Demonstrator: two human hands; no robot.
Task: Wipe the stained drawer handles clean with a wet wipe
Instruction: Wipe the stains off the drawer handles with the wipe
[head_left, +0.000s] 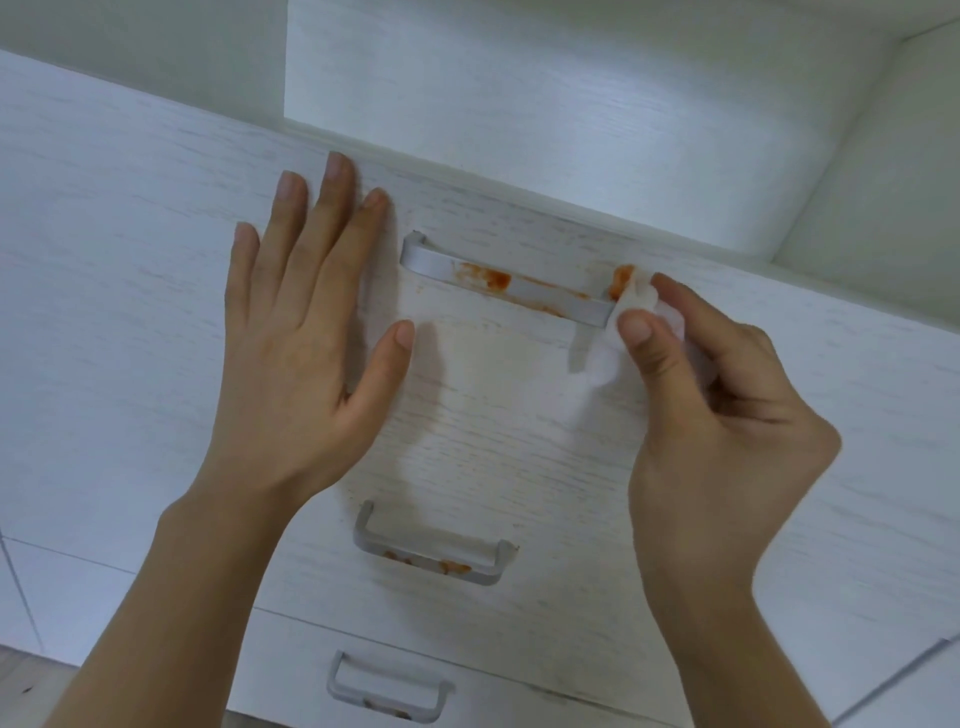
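Observation:
The top drawer handle (524, 292) is a grey metal bar smeared with orange stains along its middle and at its right end. My right hand (722, 415) pinches a white wet wipe (631, 306) between thumb and fingers and presses it against the handle's right end. My left hand (306, 332) lies flat with straight fingers on the white drawer front (493, 431), just left of the handle. Below, the middle handle (431, 551) carries orange stains on its lower edge. The bottom handle (387, 691) shows small dark marks.
The drawers belong to a white wood-grain cabinet (104, 260). Above it is a recessed white shelf niche (545, 104) with a side wall at right. A strip of floor (26, 686) shows at the lower left.

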